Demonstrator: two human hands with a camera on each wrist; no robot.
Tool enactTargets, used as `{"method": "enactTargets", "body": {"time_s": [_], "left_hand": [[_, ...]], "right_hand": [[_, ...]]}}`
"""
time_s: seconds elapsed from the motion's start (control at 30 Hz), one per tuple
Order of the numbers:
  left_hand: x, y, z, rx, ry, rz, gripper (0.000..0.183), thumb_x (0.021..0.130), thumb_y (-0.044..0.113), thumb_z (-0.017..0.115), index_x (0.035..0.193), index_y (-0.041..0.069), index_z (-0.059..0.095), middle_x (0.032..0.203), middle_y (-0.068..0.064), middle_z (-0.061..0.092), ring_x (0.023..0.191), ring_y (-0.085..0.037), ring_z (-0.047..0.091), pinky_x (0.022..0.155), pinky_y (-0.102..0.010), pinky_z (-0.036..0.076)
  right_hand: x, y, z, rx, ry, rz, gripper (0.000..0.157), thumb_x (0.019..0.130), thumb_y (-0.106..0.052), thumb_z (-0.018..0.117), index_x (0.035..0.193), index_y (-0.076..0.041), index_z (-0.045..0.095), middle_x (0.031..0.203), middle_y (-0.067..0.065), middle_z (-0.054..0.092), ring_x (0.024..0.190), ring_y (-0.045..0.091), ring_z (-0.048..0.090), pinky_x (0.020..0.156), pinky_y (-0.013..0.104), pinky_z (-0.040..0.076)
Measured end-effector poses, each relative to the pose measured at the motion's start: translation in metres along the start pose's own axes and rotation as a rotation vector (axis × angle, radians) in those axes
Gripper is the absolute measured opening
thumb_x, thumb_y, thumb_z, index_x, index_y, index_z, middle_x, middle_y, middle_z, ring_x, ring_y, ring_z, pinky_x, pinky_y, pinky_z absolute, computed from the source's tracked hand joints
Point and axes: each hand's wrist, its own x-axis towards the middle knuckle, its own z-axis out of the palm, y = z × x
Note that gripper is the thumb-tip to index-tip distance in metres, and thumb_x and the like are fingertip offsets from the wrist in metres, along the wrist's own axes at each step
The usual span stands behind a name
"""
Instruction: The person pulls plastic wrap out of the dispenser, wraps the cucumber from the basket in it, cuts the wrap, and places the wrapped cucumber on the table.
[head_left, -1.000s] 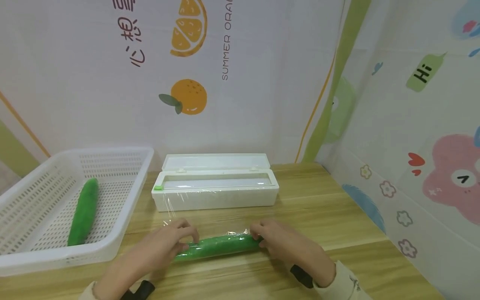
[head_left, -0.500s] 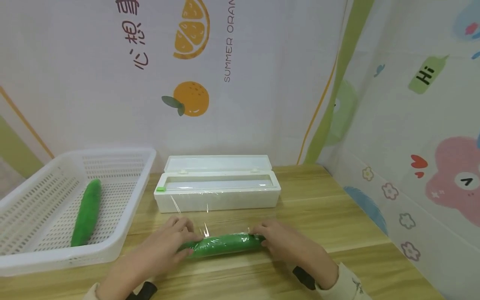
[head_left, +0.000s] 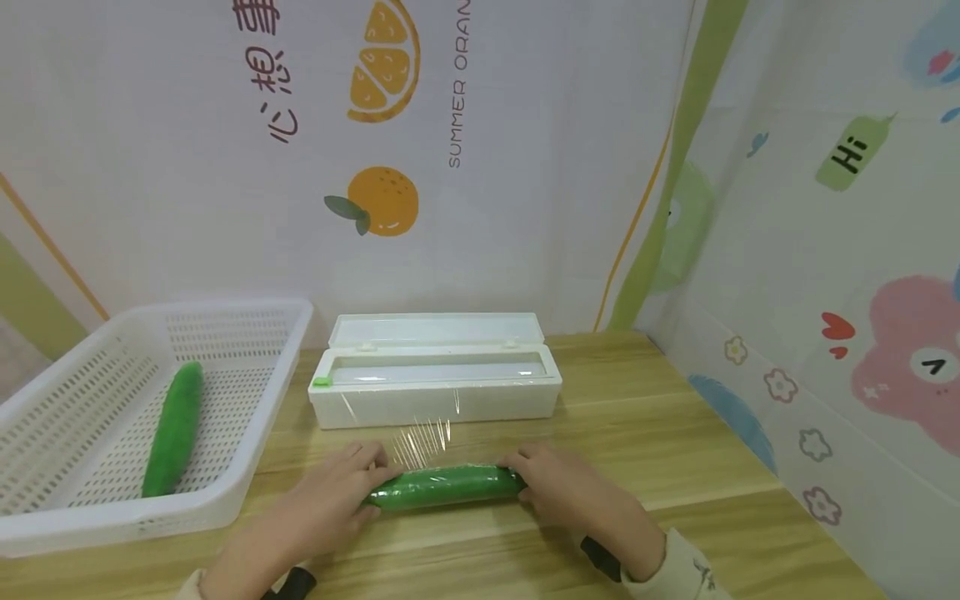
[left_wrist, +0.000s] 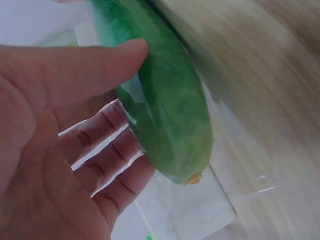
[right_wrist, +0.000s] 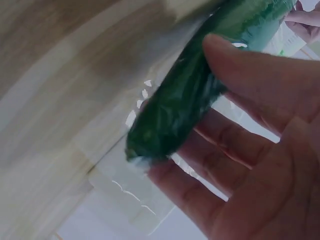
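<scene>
A green cucumber with clear plastic wrap around it lies crosswise on the table. My left hand grips its left end, the thumb on the near side and the fingers on the far side. At the other end, my right hand holds it in a similar pinch. In the right wrist view, the film looks bunched at the tip of the cucumber. Creased, shiny film stretches from the cucumber back to a white cling film dispenser, whose lid is up.
A white perforated basket stands on the left with another cucumber inside. The wooden table meets a printed cloth behind and another on the right. A green slider sits at the dispenser's left front edge.
My left fingers have come down from above the cucumber to close on its left end. Creases in the film have spread rightward. My right hand stays at the right end.
</scene>
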Motion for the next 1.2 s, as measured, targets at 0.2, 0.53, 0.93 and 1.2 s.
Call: {"method": "enactTargets", "body": {"time_s": [0.2,0.53,0.93,1.2], "left_hand": [[0.000,-0.004,0.001,-0.022,-0.004,-0.009,0.048,0.072,0.016,0.075,0.118,0.008,0.064,0.098,0.007,0.052,0.093,-0.014,0.051,0.081,-0.037,0.048],[0.001,-0.008,-0.001,-0.072,0.013,-0.035,0.045,0.073,0.018,0.076,0.115,0.011,0.063,0.098,0.006,0.055,0.091,-0.013,0.055,0.079,-0.037,0.051],[0.003,-0.008,0.001,-0.134,0.051,-0.146,0.030,0.072,0.011,0.075,0.095,0.016,0.055,0.087,0.008,0.056,0.083,-0.009,0.054,0.074,-0.034,0.049],[0.006,-0.007,0.007,-0.136,0.059,-0.188,0.033,0.071,0.010,0.075,0.098,0.014,0.056,0.092,0.002,0.060,0.089,-0.015,0.058,0.082,-0.039,0.050]], "right_hand": [[0.003,0.002,0.003,0.005,0.009,-0.006,0.042,0.082,-0.017,0.070,0.122,-0.012,0.057,0.102,0.001,0.059,0.090,0.012,0.058,0.078,0.028,0.052],[0.003,0.010,0.003,0.121,0.058,-0.066,0.043,0.084,-0.012,0.068,0.125,-0.008,0.056,0.088,0.001,0.043,0.075,0.009,0.040,0.063,0.019,0.041],[0.009,0.018,0.006,0.217,0.080,-0.044,0.025,0.087,-0.011,0.063,0.107,-0.003,0.051,0.104,0.007,0.056,0.098,0.019,0.055,0.085,0.034,0.050],[0.014,0.029,0.011,0.308,0.079,-0.037,0.015,0.089,-0.010,0.059,0.103,-0.007,0.054,0.098,0.002,0.058,0.095,0.017,0.056,0.083,0.034,0.049]]}}
